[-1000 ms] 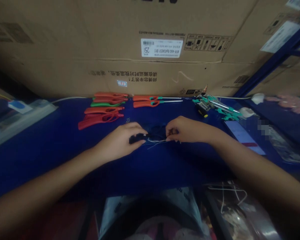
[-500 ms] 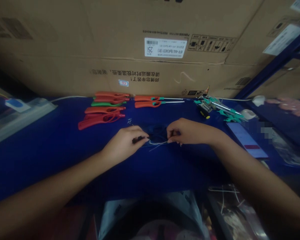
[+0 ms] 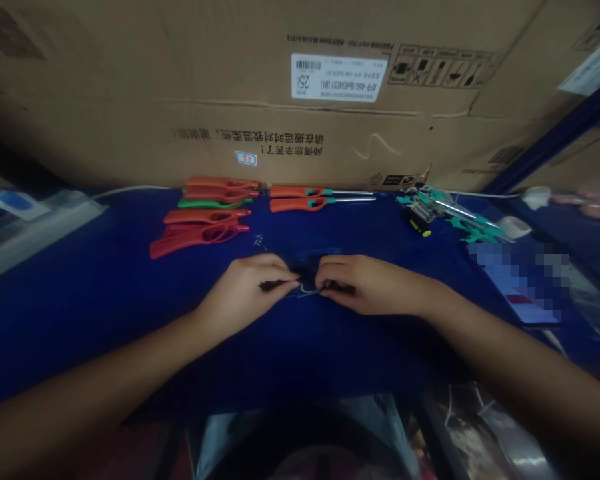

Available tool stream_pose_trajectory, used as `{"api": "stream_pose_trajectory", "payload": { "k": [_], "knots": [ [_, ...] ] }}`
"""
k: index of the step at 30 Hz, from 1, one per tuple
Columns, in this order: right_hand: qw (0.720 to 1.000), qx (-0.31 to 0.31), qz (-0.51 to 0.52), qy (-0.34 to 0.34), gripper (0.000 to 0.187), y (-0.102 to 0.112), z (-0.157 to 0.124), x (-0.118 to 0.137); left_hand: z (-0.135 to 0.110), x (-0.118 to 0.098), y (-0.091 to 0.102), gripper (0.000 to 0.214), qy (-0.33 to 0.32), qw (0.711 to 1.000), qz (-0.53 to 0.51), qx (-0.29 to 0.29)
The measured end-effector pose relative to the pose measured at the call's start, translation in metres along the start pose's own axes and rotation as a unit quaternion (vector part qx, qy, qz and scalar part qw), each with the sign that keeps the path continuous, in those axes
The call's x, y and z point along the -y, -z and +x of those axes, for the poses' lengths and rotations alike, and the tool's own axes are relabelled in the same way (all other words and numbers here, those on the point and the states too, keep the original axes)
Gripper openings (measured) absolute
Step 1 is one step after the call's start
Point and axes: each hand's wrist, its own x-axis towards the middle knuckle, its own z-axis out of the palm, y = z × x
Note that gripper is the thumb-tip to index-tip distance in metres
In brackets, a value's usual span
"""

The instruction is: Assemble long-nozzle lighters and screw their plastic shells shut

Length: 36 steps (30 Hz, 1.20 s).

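My left hand (image 3: 250, 287) is closed in a pinch on a small black part (image 3: 304, 275), which is mostly hidden by the fingers. A thin white wire (image 3: 309, 289) runs from it towards my right hand (image 3: 367, 285), whose thumb and forefinger are pinched on the wire's end. The two hands are close together just above the blue tabletop (image 3: 220, 360). Beyond my left hand lie red lighter housings (image 3: 200, 238). Two orange lighters with metal tubes (image 3: 300, 203) lie further back.
A tall cardboard box (image 3: 240, 67) stands along the back edge. Teal plastic parts with metal tubes and a screwdriver (image 3: 417, 221) lie at the back right, near a phone (image 3: 535, 307). A clear plastic bag (image 3: 45, 227) lies at left.
My right hand has moved left and slightly nearer, closer to my left hand, so less of the wire shows. My left hand stays pinched. The view has shifted slightly.
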Motion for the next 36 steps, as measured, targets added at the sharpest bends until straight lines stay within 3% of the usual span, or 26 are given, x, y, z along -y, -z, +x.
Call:
{"api": "stream_pose_trajectory", "payload": {
  "k": [4, 9, 17, 24, 30, 36],
  "knots": [
    [0.998, -0.03, 0.049, -0.005, 0.013, 0.002, 0.001, -0.004, 0.0, 0.002, -0.002, 0.008, -0.02, 1.0, 0.009, -0.009],
    [0.992, -0.061, 0.086, -0.07, 0.006, -0.003, 0.004, -0.002, 0.0, 0.001, -0.004, 0.009, -0.036, 0.999, 0.03, -0.013],
    [0.988, -0.105, 0.026, -0.106, 0.016, -0.013, 0.008, -0.001, 0.0, 0.0, -0.009, 0.01, -0.025, 0.999, 0.039, -0.027],
    [0.985, -0.115, 0.001, -0.126, 0.017, -0.016, 0.01, 0.0, -0.002, -0.006, -0.002, 0.022, -0.037, 0.986, 0.152, 0.049],
    [0.986, -0.112, 0.003, -0.124, 0.017, -0.016, 0.01, 0.001, -0.001, -0.012, 0.005, 0.024, -0.015, 0.983, 0.16, 0.086],
    [0.981, -0.123, 0.023, -0.146, 0.014, -0.016, 0.01, 0.002, -0.004, -0.022, 0.02, 0.033, -0.078, 0.941, 0.274, 0.18]
  ]
}}
